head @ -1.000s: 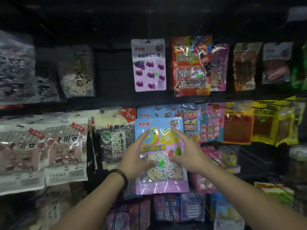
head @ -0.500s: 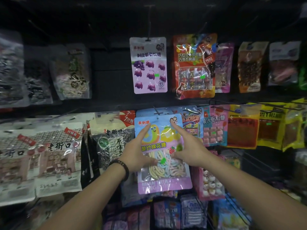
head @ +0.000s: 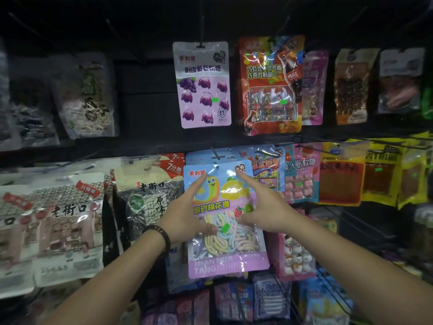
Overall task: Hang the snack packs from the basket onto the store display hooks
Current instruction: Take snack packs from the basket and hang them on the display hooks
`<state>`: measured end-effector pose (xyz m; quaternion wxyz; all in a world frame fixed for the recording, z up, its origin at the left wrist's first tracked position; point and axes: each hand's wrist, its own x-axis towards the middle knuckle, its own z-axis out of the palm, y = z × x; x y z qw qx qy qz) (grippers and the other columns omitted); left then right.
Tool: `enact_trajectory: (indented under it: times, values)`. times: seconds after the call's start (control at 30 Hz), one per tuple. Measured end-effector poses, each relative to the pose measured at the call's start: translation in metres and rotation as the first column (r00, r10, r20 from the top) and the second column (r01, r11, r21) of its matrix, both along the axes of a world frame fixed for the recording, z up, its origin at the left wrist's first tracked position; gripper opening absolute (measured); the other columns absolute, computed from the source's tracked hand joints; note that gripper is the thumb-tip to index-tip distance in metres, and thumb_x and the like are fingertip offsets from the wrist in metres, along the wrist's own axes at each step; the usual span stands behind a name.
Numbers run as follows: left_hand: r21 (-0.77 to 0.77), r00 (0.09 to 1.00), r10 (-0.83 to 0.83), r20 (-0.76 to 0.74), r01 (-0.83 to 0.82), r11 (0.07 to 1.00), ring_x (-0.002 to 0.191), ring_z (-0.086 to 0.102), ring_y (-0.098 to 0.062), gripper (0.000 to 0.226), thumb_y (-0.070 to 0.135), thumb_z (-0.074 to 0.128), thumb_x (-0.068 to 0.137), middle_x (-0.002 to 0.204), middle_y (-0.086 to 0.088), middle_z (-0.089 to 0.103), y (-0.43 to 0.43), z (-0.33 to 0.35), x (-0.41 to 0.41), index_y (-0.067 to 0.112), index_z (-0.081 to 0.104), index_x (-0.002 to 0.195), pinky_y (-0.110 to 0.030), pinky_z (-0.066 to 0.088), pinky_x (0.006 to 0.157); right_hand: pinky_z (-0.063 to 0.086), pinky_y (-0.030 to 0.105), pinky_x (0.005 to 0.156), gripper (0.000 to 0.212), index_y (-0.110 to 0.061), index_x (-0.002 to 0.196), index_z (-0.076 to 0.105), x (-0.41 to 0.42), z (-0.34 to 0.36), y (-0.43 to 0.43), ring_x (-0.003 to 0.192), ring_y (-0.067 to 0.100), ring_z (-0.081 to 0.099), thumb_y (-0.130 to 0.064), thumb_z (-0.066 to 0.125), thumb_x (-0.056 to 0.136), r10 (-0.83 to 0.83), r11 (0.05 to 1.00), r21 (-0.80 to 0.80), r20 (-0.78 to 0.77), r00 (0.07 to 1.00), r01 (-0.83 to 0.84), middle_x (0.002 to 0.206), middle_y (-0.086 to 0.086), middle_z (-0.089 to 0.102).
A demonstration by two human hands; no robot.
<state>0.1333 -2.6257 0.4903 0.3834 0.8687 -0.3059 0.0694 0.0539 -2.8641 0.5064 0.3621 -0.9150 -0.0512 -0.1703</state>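
The marshmallow pack (head: 223, 245), blue-topped, purple-bottomed, with pastel twists behind a clear window, hangs directly below the grape pack (head: 202, 85). The left hand (head: 187, 216) and right hand (head: 264, 207) grip its sides, forefingers stretched up its front.

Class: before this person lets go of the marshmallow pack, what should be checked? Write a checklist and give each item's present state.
1. Grip: left hand and right hand both hold the marshmallow pack, index fingers up along its front. Ok.
2. Pack roughly upright, print facing out. Ok.
3. Hang hole threaded on the hook. Cannot tell; the pack's top edge sits just under the hook's tip.
4. Right hook chosen: blue packs already hang behind it. Ok, as far as the tops show.
5. Safe to release. Not ok until item 3 is confirmed.
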Motion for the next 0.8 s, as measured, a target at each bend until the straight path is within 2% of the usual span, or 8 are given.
enact_trajectory:
  times: [0.13,0.23,0.37,0.5,0.57,0.63,0.7,0.8]
  values:
    - [0.040,0.997,0.060,0.049,-0.062,0.997,0.099,0.066,-0.016,0.139,0.022,0.101,0.071,0.164,0.002,0.048,-0.009,-0.002,0.018,0.062,0.005,0.163,-0.022,0.057,0.076,0.048,0.018,0.050,0.121,-0.058,0.163,0.013,0.018,0.001,-0.001,0.049,0.004,0.060,-0.015,0.090,0.081,-0.078,0.995,-0.066,-0.015,0.997,0.076,0.154,0.005,0.056]
    - [0.047,0.992,0.108,0.063,-0.111,0.993,0.089,0.067,-0.024,0.143,0.022,0.100,0.070,0.146,-0.010,0.059,-0.017,-0.009,0.034,0.067,-0.002,0.160,-0.035,0.059,0.077,0.060,0.033,0.066,0.121,-0.053,0.165,0.011,0.036,-0.001,0.000,0.082,0.013,0.069,-0.014,0.087,0.080,-0.114,0.984,-0.137,-0.014,0.993,0.111,0.151,0.008,0.053]
    - [0.040,0.980,0.179,0.089,-0.183,0.982,0.073,0.066,-0.024,0.144,0.023,0.097,0.071,0.135,-0.012,0.062,-0.024,-0.018,0.054,0.076,-0.009,0.152,-0.039,0.060,0.069,0.051,0.034,0.084,0.118,-0.046,0.168,0.005,0.055,-0.003,-0.001,0.126,0.032,0.058,-0.023,0.086,0.086,-0.156,0.969,-0.205,-0.080,0.984,0.137,0.165,0.012,0.034]
    - [0.073,0.985,0.173,0.024,-0.174,0.982,0.074,0.068,-0.031,0.146,0.028,0.096,0.075,0.119,-0.020,0.067,-0.034,-0.022,0.063,0.080,-0.023,0.143,-0.037,0.060,0.068,0.048,0.028,0.069,0.118,-0.044,0.168,0.001,0.065,-0.002,-0.001,0.092,0.019,0.060,-0.020,0.083,0.087,-0.165,0.971,-0.191,-0.108,0.980,0.142,0.168,0.014,0.029]
    - [0.074,0.985,0.170,-0.009,-0.169,0.983,0.069,0.067,-0.031,0.144,0.030,0.094,0.077,0.108,-0.027,0.067,-0.035,-0.022,0.064,0.081,-0.025,0.141,-0.035,0.057,0.065,0.050,0.028,0.069,0.119,-0.045,0.168,0.000,0.069,-0.003,-0.002,0.099,0.022,0.066,-0.021,0.084,0.087,-0.163,0.971,-0.193,-0.119,0.980,0.138,0.170,0.014,0.027]
    - [0.080,0.984,0.179,-0.011,-0.177,0.981,0.066,0.068,-0.028,0.141,0.031,0.092,0.079,0.104,-0.027,0.068,-0.034,-0.021,0.064,0.079,-0.024,0.145,-0.034,0.055,0.065,0.055,0.033,0.083,0.120,-0.044,0.168,-0.002,0.068,-0.004,-0.001,0.124,0.032,0.064,-0.022,0.084,0.087,-0.161,0.969,-0.211,-0.131,0.978,0.131,0.172,0.014,0.023]
    - [0.100,0.983,0.186,0.000,-0.185,0.978,0.069,0.071,-0.028,0.136,0.030,0.089,0.082,0.103,-0.024,0.071,-0.031,-0.020,0.058,0.073,-0.020,0.151,-0.037,0.059,0.068,0.052,0.039,0.098,0.119,-0.042,0.169,-0.002,0.062,-0.006,0.002,0.144,0.038,0.049,-0.022,0.084,0.088,-0.156,0.966,-0.229,-0.152,0.976,0.119,0.174,0.015,0.018]
    - [0.136,0.984,0.175,0.009,-0.175,0.975,0.077,0.075,-0.031,0.123,0.027,0.082,0.090,0.108,-0.021,0.077,-0.026,-0.018,0.033,0.057,-0.012,0.163,-0.045,0.064,0.077,0.046,0.047,0.113,0.115,-0.040,0.169,0.002,0.049,-0.015,0.006,0.157,0.039,0.031,-0.026,0.084,0.089,-0.154,0.968,-0.219,-0.135,0.979,0.122,0.176,0.015,0.016]
